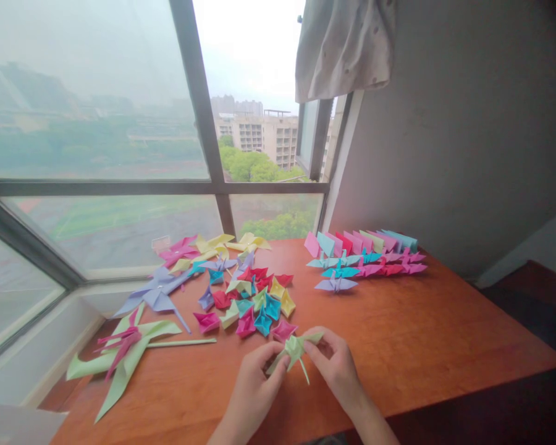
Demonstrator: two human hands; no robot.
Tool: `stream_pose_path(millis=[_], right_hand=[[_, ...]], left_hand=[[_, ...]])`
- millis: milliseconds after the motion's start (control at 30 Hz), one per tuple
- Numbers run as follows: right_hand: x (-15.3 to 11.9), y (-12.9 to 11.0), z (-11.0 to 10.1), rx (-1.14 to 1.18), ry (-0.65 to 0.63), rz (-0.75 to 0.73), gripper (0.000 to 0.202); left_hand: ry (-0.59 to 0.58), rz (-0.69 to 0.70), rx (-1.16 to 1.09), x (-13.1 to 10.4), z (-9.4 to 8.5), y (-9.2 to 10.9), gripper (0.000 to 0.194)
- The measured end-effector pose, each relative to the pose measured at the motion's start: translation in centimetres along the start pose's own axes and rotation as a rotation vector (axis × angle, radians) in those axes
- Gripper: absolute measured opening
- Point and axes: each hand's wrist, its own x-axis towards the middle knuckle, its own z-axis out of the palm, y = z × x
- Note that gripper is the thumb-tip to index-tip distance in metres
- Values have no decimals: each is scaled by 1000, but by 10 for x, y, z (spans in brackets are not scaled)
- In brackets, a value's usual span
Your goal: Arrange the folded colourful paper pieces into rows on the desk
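Green paper bird [294, 350]: held between both hands at the lower centre of the frame, over the near part of the worktop [421, 346].
Bird's paper: pale, matte and creased, wings out to either side, a thin spike pointing down.
Left hand [261, 377]: thumb and forefinger pinched on the wing toward frame left, forearm rising from the bottom edge.
Right hand [335, 361]: fingertips pinched on the opposite wing, other fingers curled, forearm angled in from the lower right.
Paper boats [272, 307]: a sharp-pointed, many-coloured cluster just beyond the hands, mid-frame.
Pinwheels [157, 299]: broad-bladed paper, left of centre.
Paper cranes [336, 284]: rows on smooth reddish-brown wood, right of centre.
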Motion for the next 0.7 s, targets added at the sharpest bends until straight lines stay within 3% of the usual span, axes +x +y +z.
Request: stream_pose_path(millis=[367, 700], right_hand=[[1, -12, -4, 292, 20, 171, 38], [2, -9, -13, 483, -3, 240, 37]], left_hand=[[-82, 3, -52, -1, -4, -10, 28], [-206, -38, -352, -3, -6, -10, 28]])
